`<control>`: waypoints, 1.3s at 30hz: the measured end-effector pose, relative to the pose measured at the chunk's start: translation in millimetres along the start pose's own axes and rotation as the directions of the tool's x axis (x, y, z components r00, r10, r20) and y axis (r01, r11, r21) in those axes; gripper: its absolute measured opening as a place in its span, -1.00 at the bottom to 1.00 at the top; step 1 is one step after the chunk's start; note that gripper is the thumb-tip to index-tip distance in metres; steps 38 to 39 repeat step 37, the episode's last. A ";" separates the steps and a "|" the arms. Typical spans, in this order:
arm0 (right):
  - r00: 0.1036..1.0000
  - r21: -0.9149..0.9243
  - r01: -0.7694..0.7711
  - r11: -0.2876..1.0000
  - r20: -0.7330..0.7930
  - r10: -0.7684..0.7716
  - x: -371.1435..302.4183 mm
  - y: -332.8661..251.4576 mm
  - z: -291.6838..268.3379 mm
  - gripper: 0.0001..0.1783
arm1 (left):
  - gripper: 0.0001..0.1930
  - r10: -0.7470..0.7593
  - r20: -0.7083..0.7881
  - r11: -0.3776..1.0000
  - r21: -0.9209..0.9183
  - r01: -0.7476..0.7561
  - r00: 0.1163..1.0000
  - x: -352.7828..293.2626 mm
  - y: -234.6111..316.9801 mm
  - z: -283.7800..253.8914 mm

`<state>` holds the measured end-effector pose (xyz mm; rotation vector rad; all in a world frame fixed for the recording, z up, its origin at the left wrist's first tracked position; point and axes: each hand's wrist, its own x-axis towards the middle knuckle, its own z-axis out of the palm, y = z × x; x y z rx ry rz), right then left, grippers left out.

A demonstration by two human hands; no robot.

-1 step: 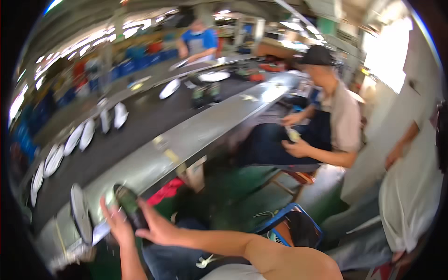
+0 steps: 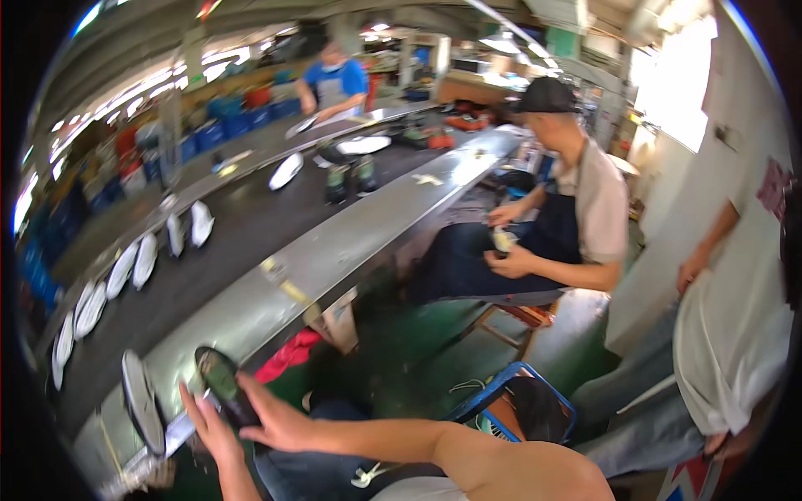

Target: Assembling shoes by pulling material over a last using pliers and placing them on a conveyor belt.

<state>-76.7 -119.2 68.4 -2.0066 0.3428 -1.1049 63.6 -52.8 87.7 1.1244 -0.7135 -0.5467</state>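
A dark green and black shoe is tilted between my two hands, over the near edge of the metal ledge. My right hand grips its right side, fingers along it and thumb below. My left hand is at the shoe's left side, fingers stretched out and apart; whether it touches the shoe is hard to tell. Just left of it, a grey shoe sole with a white rim leans on its edge on the ledge.
A dark conveyor belt carries several white soles and a pair of dark shoes. A seated co-worker handles a small piece at the right. A blue-rimmed basket and a red cloth are low down.
The view has shifted slightly and become sharper. My right hand stays on the shoe and my left hand stays beside it; the shoe is tilted a little differently.
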 end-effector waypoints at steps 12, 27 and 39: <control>0.863 -0.131 -0.004 0.991 0.501 0.070 -61.4 27.3 -61.1 -0.10 | -0.43 -0.263 0.130 0.844 -0.449 0.293 0.956 -0.5 12.6 -47.9; 0.505 -0.515 -0.232 0.825 0.661 0.555 -168.2 36.1 -155.7 -0.47 | -0.41 -0.067 -0.198 0.997 0.020 0.072 0.978 318.8 -55.7 -4.2; 0.197 -0.450 -0.513 0.731 0.767 0.611 -146.9 102.5 -152.6 -0.36 | -0.23 -0.044 0.066 0.079 0.995 -0.062 0.997 380.7 -56.5 -51.4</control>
